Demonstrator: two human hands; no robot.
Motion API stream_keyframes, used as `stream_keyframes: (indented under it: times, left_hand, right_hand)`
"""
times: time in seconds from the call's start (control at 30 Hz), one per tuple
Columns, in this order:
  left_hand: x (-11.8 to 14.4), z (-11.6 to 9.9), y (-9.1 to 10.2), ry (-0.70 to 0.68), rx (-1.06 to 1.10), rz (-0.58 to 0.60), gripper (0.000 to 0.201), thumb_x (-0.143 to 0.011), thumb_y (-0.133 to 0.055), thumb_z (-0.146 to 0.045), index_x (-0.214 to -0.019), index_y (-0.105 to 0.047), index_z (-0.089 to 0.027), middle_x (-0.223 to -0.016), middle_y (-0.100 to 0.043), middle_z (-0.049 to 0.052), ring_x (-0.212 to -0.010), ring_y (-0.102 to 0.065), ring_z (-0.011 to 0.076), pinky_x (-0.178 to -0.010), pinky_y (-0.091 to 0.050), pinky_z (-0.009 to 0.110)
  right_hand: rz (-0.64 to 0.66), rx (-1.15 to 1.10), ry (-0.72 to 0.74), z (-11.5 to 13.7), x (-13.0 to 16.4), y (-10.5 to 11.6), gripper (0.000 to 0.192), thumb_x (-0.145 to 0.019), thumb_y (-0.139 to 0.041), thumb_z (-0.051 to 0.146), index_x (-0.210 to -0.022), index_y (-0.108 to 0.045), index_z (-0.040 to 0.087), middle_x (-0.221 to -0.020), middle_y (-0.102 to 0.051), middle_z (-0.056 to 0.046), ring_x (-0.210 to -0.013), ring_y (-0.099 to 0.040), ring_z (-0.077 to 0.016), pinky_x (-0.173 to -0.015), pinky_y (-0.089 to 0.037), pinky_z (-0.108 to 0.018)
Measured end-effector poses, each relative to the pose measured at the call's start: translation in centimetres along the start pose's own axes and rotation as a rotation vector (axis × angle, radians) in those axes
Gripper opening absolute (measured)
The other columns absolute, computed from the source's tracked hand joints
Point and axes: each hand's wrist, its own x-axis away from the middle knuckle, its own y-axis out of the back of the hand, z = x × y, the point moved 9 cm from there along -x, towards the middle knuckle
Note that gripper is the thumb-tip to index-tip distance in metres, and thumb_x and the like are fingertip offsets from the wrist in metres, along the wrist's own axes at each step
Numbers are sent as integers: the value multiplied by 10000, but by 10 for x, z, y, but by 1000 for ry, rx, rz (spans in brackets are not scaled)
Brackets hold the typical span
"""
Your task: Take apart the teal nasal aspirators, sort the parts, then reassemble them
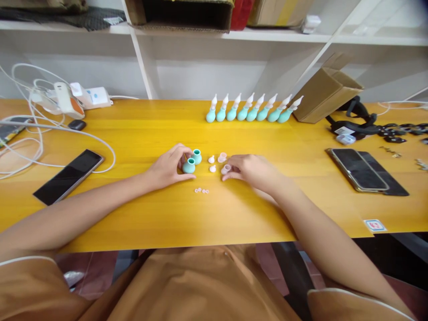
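My left hand (169, 167) rests on the yellow table (140, 214) with its fingers closed around a teal rubber bulb (189, 166). A second teal bulb (197, 156) stands right behind it. My right hand (252, 170) lies to the right, fingertips pinching a translucent pink tip (226, 169). Between the hands lie three more loose pink tips (211, 159) and a small cluster of tiny pale discs (201, 191). At the back stands a row of several assembled teal bulbs with white nozzles (254, 110).
A dark phone (68, 176) lies at the left beside white cables (36, 133) and a charger (90, 96). Two more phones (363, 169) lie at the right, near a tilted cardboard box (326, 96) and black parts (394, 131). Shelves stand behind.
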Motion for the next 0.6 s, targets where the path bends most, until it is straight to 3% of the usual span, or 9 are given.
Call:
stream_keyframes:
  times: [0.23,0.47,0.6]
  left_hand:
    - [1,2,-3,15,47,-9,590,-837,-958,-369,-1267,-576,-238,-1173,-648,49,-1011,-707,212,-898,-663,407]
    - [-2,-5,-4,28,-166,55,518,-855,-928,-469,-1151,-589,-214,-1031,-669,35,-988,-669,256,-936,-561,429]
    - [-2,-7,-3,47,-175,53,419,-901,-879,-439,-1056,-562,-214,-1032,-679,40,-963,-666,245,-882,-536,392]
  right_hand:
    - [-36,-35,7,-8,-6,-5,426,-1044,-683,631,-996,-725,210,-998,-793,-85,-861,-719,-247,-678,-374,-310]
    - [-15,-51,5,-11,-5,-8,413,-1019,-728,617,-1002,-714,204,-952,-781,-75,-825,-701,-236,-676,-368,-300]
    - [-9,-66,6,-11,-3,-6,440,-997,-748,637,-954,-688,204,-909,-766,-59,-781,-679,-221,-682,-371,-296]
